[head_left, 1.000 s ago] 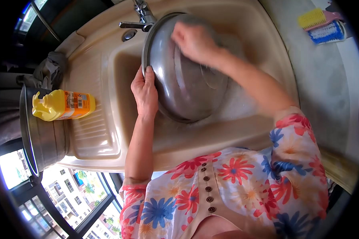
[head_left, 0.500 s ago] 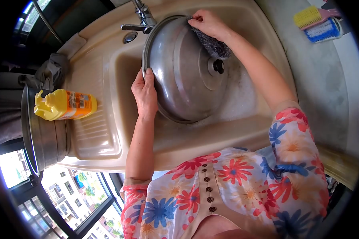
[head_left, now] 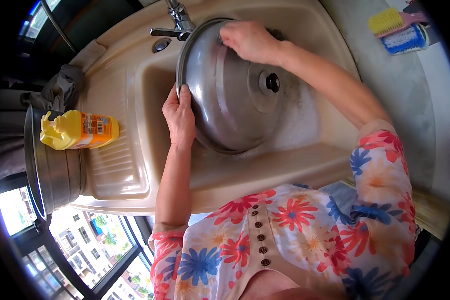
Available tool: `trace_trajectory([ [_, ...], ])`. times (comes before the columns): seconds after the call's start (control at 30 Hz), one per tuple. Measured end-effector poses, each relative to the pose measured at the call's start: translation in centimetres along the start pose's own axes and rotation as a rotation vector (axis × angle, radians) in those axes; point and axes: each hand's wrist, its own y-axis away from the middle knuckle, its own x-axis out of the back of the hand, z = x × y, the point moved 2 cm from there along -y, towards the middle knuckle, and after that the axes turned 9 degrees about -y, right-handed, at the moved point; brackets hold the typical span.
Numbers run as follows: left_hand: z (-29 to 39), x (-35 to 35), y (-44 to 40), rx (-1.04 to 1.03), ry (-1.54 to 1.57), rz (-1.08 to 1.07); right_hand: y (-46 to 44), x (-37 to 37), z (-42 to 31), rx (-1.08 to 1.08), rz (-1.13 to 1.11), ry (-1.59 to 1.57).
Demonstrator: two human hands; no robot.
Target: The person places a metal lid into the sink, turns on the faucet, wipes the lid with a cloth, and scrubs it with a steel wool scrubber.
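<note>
A large domed metal pot lid (head_left: 235, 100) with a black knob (head_left: 272, 82) stands tilted in the beige sink basin. My left hand (head_left: 179, 117) grips the lid's left rim, thumb on the outer face. My right hand (head_left: 250, 41) is closed on a dark mesh scrubbing cloth (head_left: 277, 34) and presses it on the upper part of the lid. Most of the cloth is hidden behind that hand; a bit shows past the knuckles.
The chrome faucet (head_left: 180, 22) rises behind the lid. A yellow bottle (head_left: 80, 131) lies on its side by the ribbed drainboard (head_left: 112, 165), over a big metal pot (head_left: 60, 172). Two brushes (head_left: 405, 37) lie on the right counter. Suds wet the basin floor.
My right hand has slid left and slightly down across the lid with the cloth, its elbow swinging outward. My left hand keeps its hold on the rim.
</note>
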Motion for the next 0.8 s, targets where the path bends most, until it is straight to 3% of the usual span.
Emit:
trace_trajectory([
  [0.07,-0.1,0.2,0.2,0.002,-0.026,0.019,0.1,-0.1,-0.4,0.117,0.001,-0.021],
  [0.2,0.2,-0.2,-0.1,-0.008,0.032,-0.015,-1.0,0.3,4.0,-0.210,-0.033,0.005],
  [0.37,-0.2,0.2,-0.2,0.008,0.028,-0.005,-0.4,-0.4,-1.6,0.130,-0.031,-0.062],
  [0.43,-0.3,0.2,-0.3,0.009,0.028,-0.034,-0.3,-0.1,-1.6,0.109,-0.044,-0.141],
  [0.53,0.0,0.0,-0.4,-0.004,0.036,-0.040,-0.7,-0.1,4.8,-0.021,0.031,-0.022],
  [0.57,0.2,-0.1,-0.3,-0.010,0.027,-0.031,-0.8,0.5,5.3,-0.230,-0.040,-0.007],
  [0.7,-0.2,0.0,-0.1,0.006,0.011,0.007,-0.1,-0.5,2.4,-0.021,0.076,0.014],
  [0.8,-1.1,0.6,-0.5,0.004,0.033,-0.047,-0.1,-0.6,-0.4,0.038,0.021,-0.103],
])
